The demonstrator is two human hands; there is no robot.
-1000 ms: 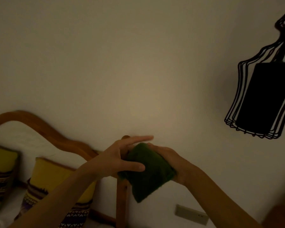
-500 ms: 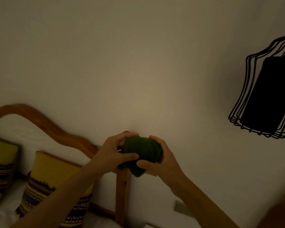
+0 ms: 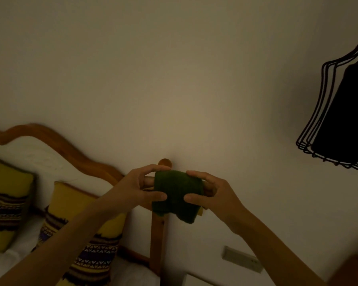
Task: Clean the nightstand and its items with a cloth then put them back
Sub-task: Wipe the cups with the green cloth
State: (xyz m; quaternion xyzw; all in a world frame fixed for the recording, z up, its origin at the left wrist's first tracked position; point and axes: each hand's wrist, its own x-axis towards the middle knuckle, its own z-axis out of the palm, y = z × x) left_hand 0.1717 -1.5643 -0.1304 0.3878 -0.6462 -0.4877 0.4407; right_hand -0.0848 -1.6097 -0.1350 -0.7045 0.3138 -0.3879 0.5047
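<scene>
Now the cloth (image 3: 177, 193) is pinched by the left hand (image 3: 136, 188) at 9 o'clock and the right hand (image 3: 213, 193) at 3 o'clock; its lower edge hangs free.

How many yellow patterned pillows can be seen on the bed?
2: one pillow at the left edge, another pillow leaning on the headboard, partly behind the left forearm. More may lie outside the view.

You see dark green cloth (image 3: 177, 195), yellow pillows (image 3: 85, 234) with purple-white zigzag bands, orange-brown headboard (image 3: 70, 149), black wire lamp (image 3: 339, 116).
</scene>
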